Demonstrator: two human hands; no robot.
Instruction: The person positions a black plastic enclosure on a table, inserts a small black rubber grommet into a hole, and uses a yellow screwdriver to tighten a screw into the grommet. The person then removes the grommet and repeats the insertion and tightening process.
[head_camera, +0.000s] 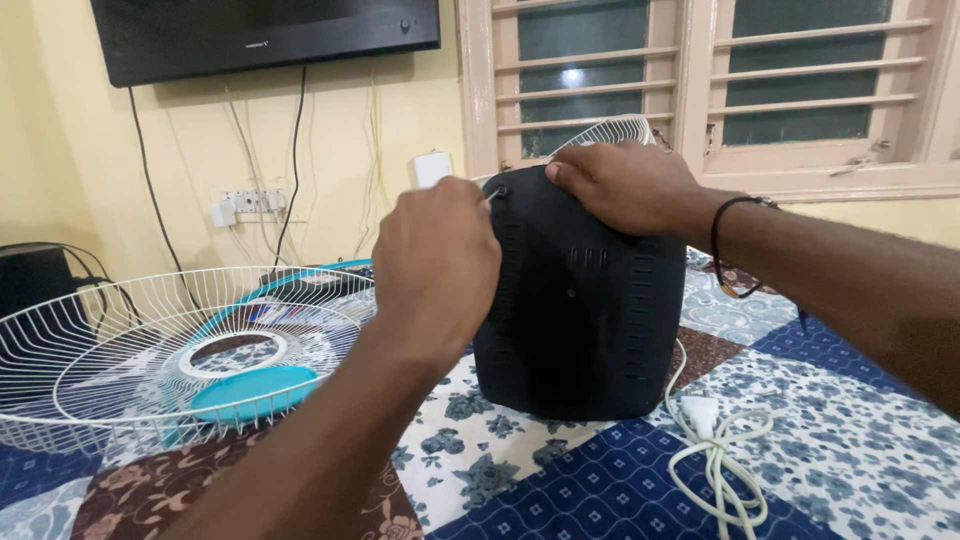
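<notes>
The left hand (437, 262) is closed narrow around a slim tool, too hidden to name, its tip at a screw hole (499, 191) in the upper left corner of the black motor housing (580, 320). The right hand (627, 186) grips the housing's top edge, steadying it upright mid-bed. Best to keep the tool square to the hole and that grip firm. A white wire guard (120, 350) holding teal blades (255, 390) lies toward the bed's left edge, and a white cord (715, 450) coils toward the right.

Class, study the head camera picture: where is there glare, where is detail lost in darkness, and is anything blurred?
Head view: a bright glare spot on the window pane; the black motor housing is dark, its vents barely readable; the left hand and right hand look fairly sharp; the white fan guard is evenly lit.
</notes>
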